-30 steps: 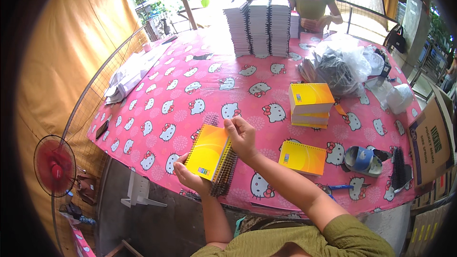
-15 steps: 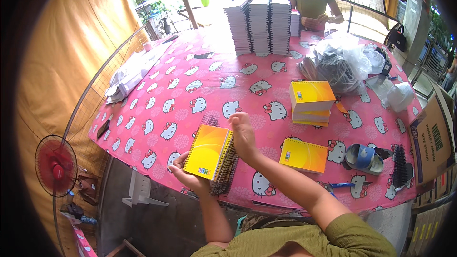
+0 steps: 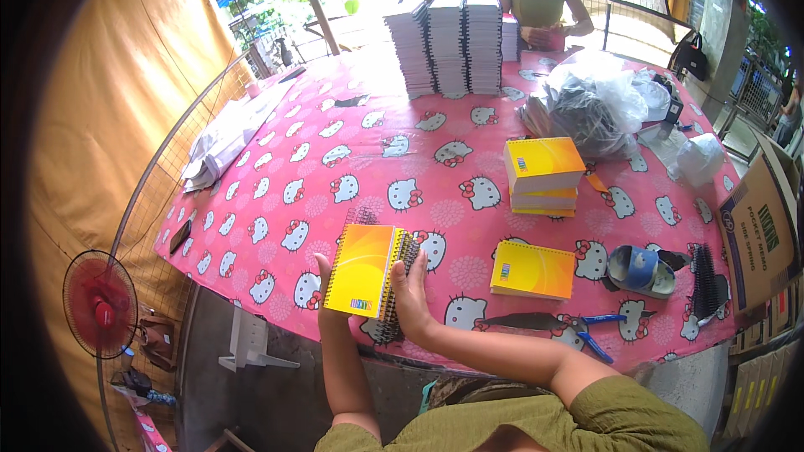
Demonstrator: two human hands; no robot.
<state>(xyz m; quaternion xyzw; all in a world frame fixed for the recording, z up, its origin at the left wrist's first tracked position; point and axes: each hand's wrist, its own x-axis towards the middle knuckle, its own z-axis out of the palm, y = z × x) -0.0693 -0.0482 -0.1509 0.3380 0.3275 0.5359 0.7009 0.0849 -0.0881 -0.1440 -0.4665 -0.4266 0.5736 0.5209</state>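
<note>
A stack of yellow-orange spiral notebooks [image 3: 364, 266] is held between my hands above the near edge of the table, its dark wire coils showing on the right side. My left hand [image 3: 325, 286] is closed round the stack's left side and partly hidden by it, with a fingertip showing. Against the right side, next to the coils, my right hand [image 3: 412, 297] lies flat with its fingers stretched out. To the right, on the table, rests a thinner yellow notebook pile [image 3: 533, 269]. Behind it stands a taller pile of yellow notebooks [image 3: 544, 159].
A pink patterned cloth covers the table [image 3: 310, 226]. Tall stacks of bound books [image 3: 448, 46] stand at the back, near a seated person [image 3: 540, 8]. Plastic bags [image 3: 595, 109], scissors with blue handles [image 3: 599, 339], a blue slide sandal [image 3: 641, 269], a black brush [image 3: 703, 285] and a cardboard box [image 3: 762, 226] occupy the right.
My right hand has come down from above the stack's far corner to lie against its right side. The dark scissors blades, earlier covered by my right forearm, now show.
</note>
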